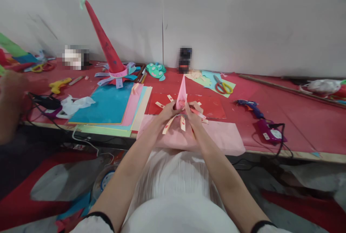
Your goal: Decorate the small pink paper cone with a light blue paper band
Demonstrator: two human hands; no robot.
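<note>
Centre: the left hand (169, 110) closes about the lower left side of a pink paper cone (182, 88). The right hand (194, 112) is curled around a slim pink-and-white stick, perhaps a marker (201, 114), at the cone's right side. As I judge it remotely, the key relation is this: the cone lies between the hands, its long axis rising away from the grip to a narrow point, its base low among the fingers. The left hand is nearer, touching it; I cannot tell whether the marker's tip meets the paper. Cream strips (183, 123) with red marks fan out around the base.

Beneath and beyond the grip I note a red sheet (216, 107); on the near side, a pink sheet (227, 137). Beyond to the right lie scissors (223, 88); farther right, a blue glue gun (250, 107). Left of the grip stands a tall red cone (105, 42).

Containers: far right, a pale plastic bag (323, 84); I cannot make out its contents.
</note>
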